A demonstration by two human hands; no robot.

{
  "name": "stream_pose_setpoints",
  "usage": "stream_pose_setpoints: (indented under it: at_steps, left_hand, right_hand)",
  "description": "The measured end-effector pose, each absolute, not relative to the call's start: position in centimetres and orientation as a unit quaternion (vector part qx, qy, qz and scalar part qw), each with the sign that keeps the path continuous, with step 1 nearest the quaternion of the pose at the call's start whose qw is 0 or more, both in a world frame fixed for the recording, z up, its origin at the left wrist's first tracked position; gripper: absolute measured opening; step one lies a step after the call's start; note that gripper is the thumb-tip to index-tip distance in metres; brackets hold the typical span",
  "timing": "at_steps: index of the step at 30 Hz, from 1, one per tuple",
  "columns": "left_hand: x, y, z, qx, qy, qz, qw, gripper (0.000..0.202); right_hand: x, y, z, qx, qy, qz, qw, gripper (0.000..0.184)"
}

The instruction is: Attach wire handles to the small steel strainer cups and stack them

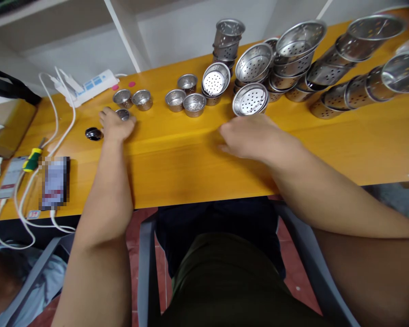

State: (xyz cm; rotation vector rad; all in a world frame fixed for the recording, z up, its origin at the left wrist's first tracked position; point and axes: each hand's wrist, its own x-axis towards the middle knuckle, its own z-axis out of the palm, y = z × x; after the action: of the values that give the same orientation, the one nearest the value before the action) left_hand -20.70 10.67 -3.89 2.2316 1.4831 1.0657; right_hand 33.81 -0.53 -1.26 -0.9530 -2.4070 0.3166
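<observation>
My left hand (pixel 115 126) reaches over a small perforated metal cup (pixel 123 114) at the left of the table, its fingers and thumb around the cup's sides. Just behind it stand two more such cups, one of them this perforated cup (pixel 142 100). A shiny black rounded object (pixel 93 133) lies left of that hand. My right hand (pixel 248 136) is curled closed low over the table, slightly blurred; its palm side is hidden, so anything inside cannot be seen. Directly behind it is a wider perforated metal strainer cup (pixel 250 99), tilted with its mouth toward me.
Three small cups (pixel 194 105) cluster mid-table. Tall nested stacks of perforated cups (pixel 295 50) fill the back right, some leaning. At left are a white power strip (pixel 93 87), cables, a screwdriver (pixel 33 159) and two phones (pixel 55 181). Another person's arm (pixel 2 281) shows lower left.
</observation>
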Motion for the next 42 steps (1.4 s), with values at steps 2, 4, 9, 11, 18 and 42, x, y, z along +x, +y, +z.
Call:
stream_pose_setpoints:
  at_steps: [2, 4, 9, 11, 18, 42]
  left_hand:
    - [-19.8, 10.2, -3.6, 0.653, 0.616, 0.435, 0.072, 0.092]
    - [-18.7, 9.8, -3.2, 0.599, 0.662, 0.449, 0.03, 0.092]
    - [-15.7, 8.4, -0.8, 0.686, 0.57, 0.453, 0.005, 0.079]
    - [-13.7, 7.2, 0.4, 0.714, 0.551, 0.431, 0.01, 0.072]
    - [-4.6, 2.6, 0.1, 0.827, 0.409, 0.345, 0.172, 0.1]
    - [0.5, 1.8, -2.3, 0.858, 0.303, 0.357, 0.209, 0.077]
  right_hand:
    - [31.6, -1.2, 0.1, -0.415, -0.872, 0.083, 0.248, 0.028]
    - [29.0, -1.5, 1.2, -0.462, -0.851, 0.077, 0.236, 0.054]
    - [25.5, -0.3, 1.2, -0.496, -0.843, 0.101, 0.183, 0.079]
    - [25.7, 0.4, 0.6, -0.496, -0.843, 0.093, 0.187, 0.061]
    - [27.1, 0.1, 0.9, -0.414, -0.867, 0.125, 0.249, 0.014]
    - [25.1, -0.6, 1.2, -0.311, -0.748, 0.412, 0.417, 0.044]
